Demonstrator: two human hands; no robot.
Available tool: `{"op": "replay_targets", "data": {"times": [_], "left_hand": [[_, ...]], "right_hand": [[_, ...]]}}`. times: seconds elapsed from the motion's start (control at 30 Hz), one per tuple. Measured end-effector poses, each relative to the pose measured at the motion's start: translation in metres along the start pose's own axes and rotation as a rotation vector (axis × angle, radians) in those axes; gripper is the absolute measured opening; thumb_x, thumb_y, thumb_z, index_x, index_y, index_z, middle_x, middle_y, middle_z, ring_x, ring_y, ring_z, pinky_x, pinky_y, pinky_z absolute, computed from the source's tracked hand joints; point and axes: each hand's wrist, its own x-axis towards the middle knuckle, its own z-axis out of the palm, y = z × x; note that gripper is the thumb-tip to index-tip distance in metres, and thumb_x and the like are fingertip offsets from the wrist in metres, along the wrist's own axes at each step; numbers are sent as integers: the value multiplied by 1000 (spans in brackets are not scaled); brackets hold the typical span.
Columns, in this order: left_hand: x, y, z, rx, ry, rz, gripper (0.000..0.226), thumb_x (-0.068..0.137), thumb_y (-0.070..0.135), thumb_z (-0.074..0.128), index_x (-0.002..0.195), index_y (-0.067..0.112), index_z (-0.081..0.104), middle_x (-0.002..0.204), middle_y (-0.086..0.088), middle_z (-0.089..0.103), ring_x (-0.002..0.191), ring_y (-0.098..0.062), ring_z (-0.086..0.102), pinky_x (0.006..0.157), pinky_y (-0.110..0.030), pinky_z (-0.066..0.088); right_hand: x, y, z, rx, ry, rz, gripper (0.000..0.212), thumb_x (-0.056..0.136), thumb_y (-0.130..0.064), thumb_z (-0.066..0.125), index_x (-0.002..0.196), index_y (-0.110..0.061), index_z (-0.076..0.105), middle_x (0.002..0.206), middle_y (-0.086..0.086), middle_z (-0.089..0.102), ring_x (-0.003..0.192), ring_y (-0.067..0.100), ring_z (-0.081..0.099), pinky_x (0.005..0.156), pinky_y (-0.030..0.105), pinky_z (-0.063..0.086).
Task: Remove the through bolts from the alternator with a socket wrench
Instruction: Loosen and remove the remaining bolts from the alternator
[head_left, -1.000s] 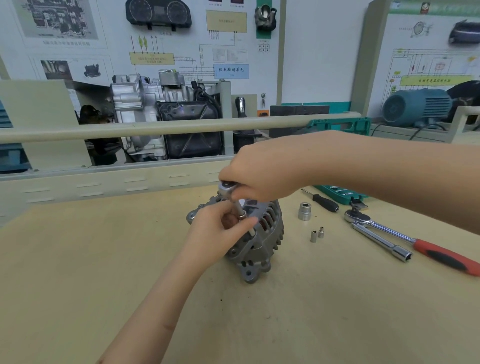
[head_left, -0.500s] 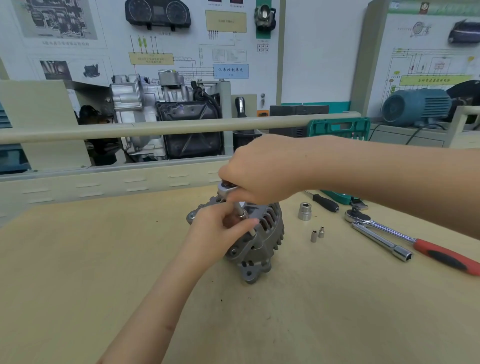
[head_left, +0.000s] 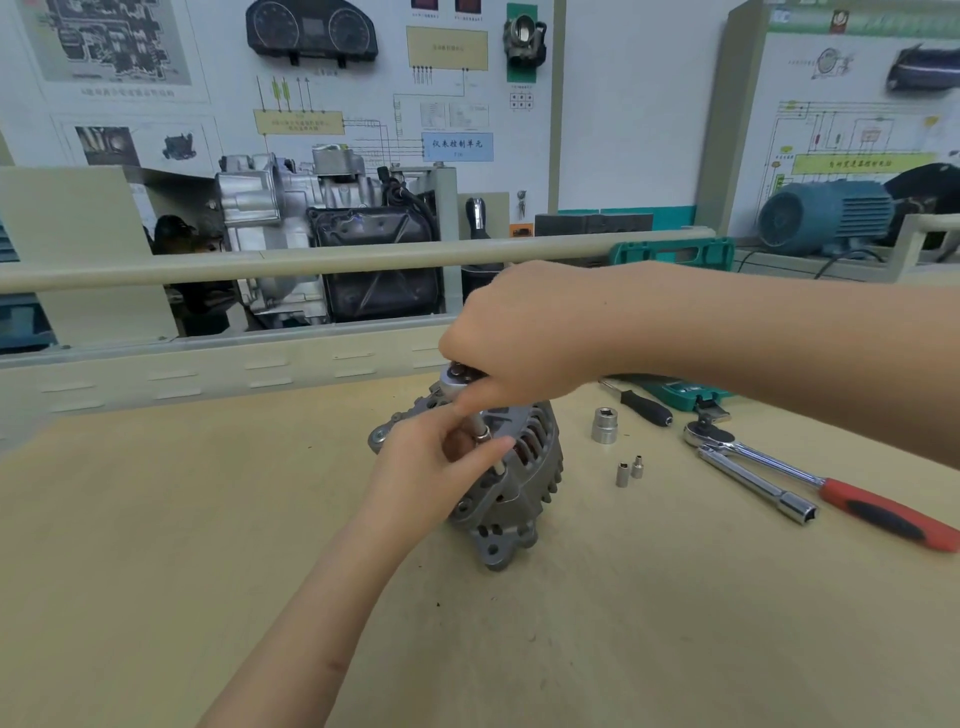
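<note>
A grey alternator (head_left: 511, 488) stands on the wooden bench (head_left: 208, 545) in the middle of the view. A small socket wrench (head_left: 458, 375) sits over its top, with a thin extension and socket (head_left: 485, 436) running down to the housing. My right hand (head_left: 524, 332) grips the wrench head and handle from above. My left hand (head_left: 436, 467) pinches the extension just above the alternator and hides the left side of the housing. The bolt itself is hidden under the socket.
To the right lie a large socket (head_left: 604, 425), two small sockets (head_left: 628, 470), a black-handled screwdriver (head_left: 644, 405), a red-handled ratchet (head_left: 831, 493) with a chrome extension bar (head_left: 758, 488), and a green tool case (head_left: 675, 389). A rail and engine display stand behind the bench.
My right hand has swung slightly with the wrench over the alternator. My left hand keeps its hold on the extension.
</note>
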Motion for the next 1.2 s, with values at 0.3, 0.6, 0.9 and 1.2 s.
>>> {"op": "replay_targets", "data": {"times": [0.3,0.6,0.9,1.2], "left_hand": [[1,2,-1,16,4,0,20,77,31,66,73,12,62,49,11,48,47,-3,44,49,-19,37],[-1,4,0,-18,24,-4,14,77,32,64,74,19,63,52,8,52,50,-14,49,54,-30,44],[1,6,1,31,56,22,21,77,32,65,75,11,61,46,12,42,47,-3,41,50,-20,33],[-1,10,-4,-38,-23,7,10,82,23,62,82,14,67,61,-6,59,59,-29,55,59,-40,47]], "right_hand": [[-9,3,-5,26,23,-10,14,85,-37,52,93,-30,61,53,-20,25,45,-3,21,44,17,13],[4,4,3,35,17,-1,21,81,-41,52,64,-34,44,55,-18,35,47,0,31,43,20,19],[-4,5,-5,12,-11,-1,18,85,-40,51,95,-29,60,55,-18,31,46,-1,28,44,17,16],[-9,0,-1,-13,-4,17,9,86,-35,50,78,-33,47,52,-17,25,43,-1,20,42,19,12]]}}
